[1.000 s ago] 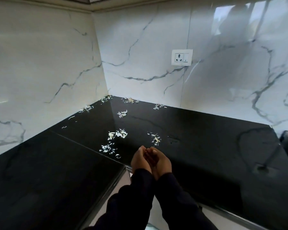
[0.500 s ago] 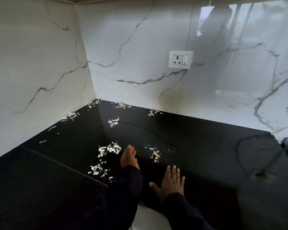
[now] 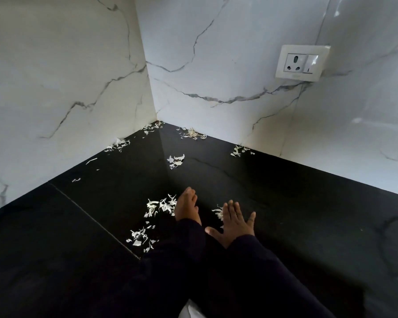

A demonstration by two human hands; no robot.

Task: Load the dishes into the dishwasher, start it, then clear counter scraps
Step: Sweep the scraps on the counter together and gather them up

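On the black counter [image 3: 308, 214], scraps [image 3: 161, 206] lie beside the edge-on left hand [image 3: 187, 208]; right hand [image 3: 236, 222] flat, grip open.

Your counter [image 3: 308, 214] is black polished stone, glossy enough to mirror the wall at its far corner, with faint pale veins on the right and a thin seam on the left; the walls [image 3: 228, 42] are white marble-look tile with grey veining, smooth and highly reflective on the right, duller on the left; the socket [image 3: 302, 62] is glossy white plastic; the scraps [image 3: 161, 206] look thin, dry and papery, off-white and curled; your sleeves [image 3: 251, 271] are dark matt cloth.
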